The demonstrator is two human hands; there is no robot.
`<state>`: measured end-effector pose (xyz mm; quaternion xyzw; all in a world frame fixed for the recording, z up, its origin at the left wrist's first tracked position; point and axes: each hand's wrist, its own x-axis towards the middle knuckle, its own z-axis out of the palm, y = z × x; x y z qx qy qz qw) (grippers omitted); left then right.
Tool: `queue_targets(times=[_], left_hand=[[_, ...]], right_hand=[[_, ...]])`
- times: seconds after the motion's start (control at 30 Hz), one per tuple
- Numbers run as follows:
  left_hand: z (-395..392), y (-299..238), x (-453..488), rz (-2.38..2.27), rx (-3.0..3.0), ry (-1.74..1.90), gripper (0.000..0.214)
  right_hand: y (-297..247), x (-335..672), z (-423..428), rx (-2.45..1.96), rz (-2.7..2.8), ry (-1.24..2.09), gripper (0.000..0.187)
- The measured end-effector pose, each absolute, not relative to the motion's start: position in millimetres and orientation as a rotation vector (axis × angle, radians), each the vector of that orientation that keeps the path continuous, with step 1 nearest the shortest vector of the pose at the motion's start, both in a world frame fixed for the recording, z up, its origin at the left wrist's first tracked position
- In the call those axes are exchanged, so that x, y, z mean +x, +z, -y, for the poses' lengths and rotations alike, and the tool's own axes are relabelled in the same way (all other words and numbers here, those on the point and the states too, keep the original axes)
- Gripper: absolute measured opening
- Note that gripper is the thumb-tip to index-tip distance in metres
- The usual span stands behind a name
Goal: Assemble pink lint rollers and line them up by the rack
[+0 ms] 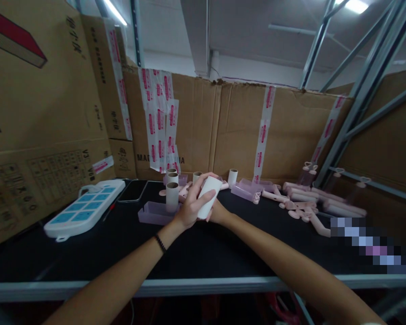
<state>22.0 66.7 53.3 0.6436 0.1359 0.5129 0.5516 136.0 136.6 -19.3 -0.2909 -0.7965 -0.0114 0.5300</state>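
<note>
My left hand (189,210) is closed around a white tube (209,194), thumb across its front. The tube is held tilted above the black work surface. Behind it is my right hand (218,212), close against the tube. Its fingers are mostly hidden, so its grip is unclear. Left of my hands, an upright cardboard tube (172,197) is at a translucent purple tray (155,213). Further tubes stand behind, one of them a white tube (233,176) beyond my hands on the right.
A white power strip (88,207) with blue panels and a phone (132,191) lie at the left. Another purple tray (246,189) and several pale pink plastic parts (301,210) are on the right. Cardboard walls (240,122) and a metal frame (355,108) surround the table.
</note>
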Motion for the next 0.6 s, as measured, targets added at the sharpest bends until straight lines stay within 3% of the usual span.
queue_targets(times=[0.07, 0.23, 0.33, 0.6], left_hand=[[-69.0, 52.8, 20.5, -0.315, 1.524, 1.221, 0.052], [-72.8, 52.9, 18.3, -0.337, 1.492, 1.243, 0.048], [-71.2, 54.7, 19.7, -0.361, 1.458, 1.254, 0.047], [-74.7, 57.4, 19.4, -0.383, 1.353, 1.370, 0.045]], right_hand=[[-10.1, 141.0, -145.2, -0.775, 1.940, -0.053, 0.038], [22.2, 201.4, -173.7, -1.066, 1.981, -0.195, 0.026], [33.8, 248.6, -188.1, -1.347, 2.012, -0.282, 0.031], [11.0, 250.8, -209.0, -1.317, 2.341, -0.339, 0.027]])
